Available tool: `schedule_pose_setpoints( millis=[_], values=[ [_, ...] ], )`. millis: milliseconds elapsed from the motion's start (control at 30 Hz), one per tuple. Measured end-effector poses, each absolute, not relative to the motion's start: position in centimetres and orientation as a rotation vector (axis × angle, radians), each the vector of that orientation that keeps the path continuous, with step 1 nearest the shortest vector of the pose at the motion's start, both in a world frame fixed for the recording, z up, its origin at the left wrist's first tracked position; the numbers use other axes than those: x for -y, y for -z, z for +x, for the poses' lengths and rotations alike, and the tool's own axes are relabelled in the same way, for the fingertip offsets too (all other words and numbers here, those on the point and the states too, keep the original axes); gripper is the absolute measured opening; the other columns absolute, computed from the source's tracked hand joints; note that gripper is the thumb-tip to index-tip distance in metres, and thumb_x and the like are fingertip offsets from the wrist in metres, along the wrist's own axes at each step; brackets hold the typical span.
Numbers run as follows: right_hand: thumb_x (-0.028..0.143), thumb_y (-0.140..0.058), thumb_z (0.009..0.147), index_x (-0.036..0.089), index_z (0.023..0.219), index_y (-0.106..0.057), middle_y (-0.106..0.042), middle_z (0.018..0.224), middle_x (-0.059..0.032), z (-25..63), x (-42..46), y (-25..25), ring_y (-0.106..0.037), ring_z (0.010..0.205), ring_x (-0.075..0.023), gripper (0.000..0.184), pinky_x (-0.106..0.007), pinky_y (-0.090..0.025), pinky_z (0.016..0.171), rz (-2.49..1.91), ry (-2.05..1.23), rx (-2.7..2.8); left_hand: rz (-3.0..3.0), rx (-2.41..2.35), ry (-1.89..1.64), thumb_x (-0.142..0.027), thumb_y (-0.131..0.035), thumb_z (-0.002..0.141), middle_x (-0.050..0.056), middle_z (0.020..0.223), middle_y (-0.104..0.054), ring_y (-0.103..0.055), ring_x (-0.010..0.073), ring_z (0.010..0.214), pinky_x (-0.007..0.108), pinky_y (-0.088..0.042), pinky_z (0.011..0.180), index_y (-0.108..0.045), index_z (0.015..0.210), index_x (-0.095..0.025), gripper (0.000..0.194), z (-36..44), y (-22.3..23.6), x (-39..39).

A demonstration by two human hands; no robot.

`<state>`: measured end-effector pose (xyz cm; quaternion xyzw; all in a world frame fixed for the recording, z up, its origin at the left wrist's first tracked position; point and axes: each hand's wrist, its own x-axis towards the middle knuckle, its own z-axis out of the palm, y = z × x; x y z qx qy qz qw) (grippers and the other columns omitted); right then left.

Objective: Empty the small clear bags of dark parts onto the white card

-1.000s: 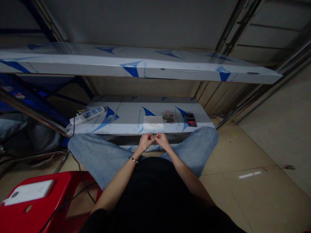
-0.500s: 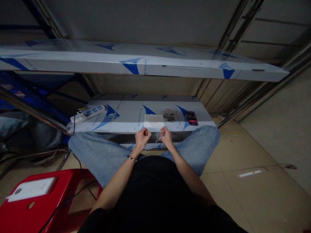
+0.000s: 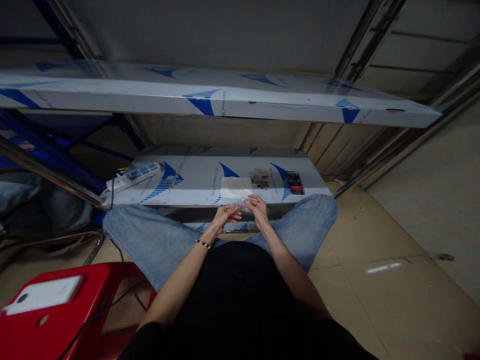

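Note:
My right hand (image 3: 258, 209) pinches a small clear plastic bag (image 3: 244, 204) above the front edge of a film-wrapped steel shelf (image 3: 195, 185). My left hand (image 3: 226, 216), with a beaded bracelet (image 3: 203, 244) on its wrist, has its fingers extended toward the bag's lower side. Whether they touch it is hard to tell. On the shelf beyond my hands lie a white square pad (image 3: 235, 188), a bag of small dark parts (image 3: 261, 178) and a dark item with red on it (image 3: 295, 183), which is blurred out.
A white power strip (image 3: 135, 176) lies at the shelf's left end. Another wrapped shelf (image 3: 210, 95) spans overhead. My jeans-covered knees (image 3: 142, 240) flank the hands. A red stool (image 3: 63, 310) with a white object and black cables stands at lower left, on a tiled floor (image 3: 360, 260).
My left hand has opened from a loose fist and moved toward the clear bag. My right hand has lifted the bag slightly and brought it closer to my left hand.

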<state>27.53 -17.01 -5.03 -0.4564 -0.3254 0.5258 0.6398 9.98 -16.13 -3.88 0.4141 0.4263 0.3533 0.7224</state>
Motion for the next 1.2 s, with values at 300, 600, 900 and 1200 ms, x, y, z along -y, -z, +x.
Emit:
schedule_pose_setpoints(
  millis=[300, 600, 900, 1200],
  values=[
    [0.042, -0.079, 0.070, 0.023, 0.107, -0.062, -0.071, 0.076, 0.0001, 27.4, 16.7, 4.8, -0.071, 0.060, -0.0200, 0.045, -0.026, -0.055, 0.047, -1.165, -1.092, 0.929, 0.871, -1.008, -0.861, -0.033, -0.084, 0.077, 0.013, 0.093, -0.077, -0.077, 0.0206, 0.070, 0.018, -0.052, 0.044, -0.065, 0.103, -0.012, 0.038, 9.1, 3.5, 15.1],
    [0.046, -0.081, 0.068, 0.021, 0.109, -0.062, -0.075, 0.084, -0.0029, 27.7, 16.7, 4.7, -0.070, 0.056, -0.0183, 0.051, -0.026, -0.055, 0.045, -1.139, -1.146, 0.871, 0.848, -1.059, -0.941, -0.029, -0.083, 0.079, 0.014, 0.096, -0.077, -0.076, 0.0198, 0.070, 0.019, -0.054, 0.046, -0.068, 0.102, -0.009, 0.034, 8.8, 4.2, 14.6],
    [0.042, -0.087, 0.060, 0.020, 0.110, -0.062, -0.073, 0.081, -0.0002, 27.8, 16.6, 4.3, -0.070, 0.056, -0.0181, 0.059, -0.027, -0.058, 0.049, -1.145, -1.112, 0.779, 0.913, -1.015, -0.912, -0.027, -0.088, 0.073, 0.014, 0.087, -0.078, -0.074, 0.0177, 0.066, 0.020, -0.056, 0.052, -0.071, 0.100, -0.008, 0.037, 8.8, 4.3, 14.6],
    [0.044, -0.082, 0.069, 0.020, 0.097, -0.066, -0.075, 0.082, -0.0049, 28.0, 17.1, 4.1, -0.068, 0.059, -0.0164, 0.041, -0.024, -0.054, 0.047, -1.138, -1.193, 0.697, 0.867, -0.995, -0.974, -0.027, -0.087, 0.075, 0.011, 0.079, -0.076, -0.068, 0.0117, 0.057, 0.018, -0.054, 0.053, -0.069, 0.094, -0.008, 0.033, 8.7, 4.4, 14.3]
  ],
)
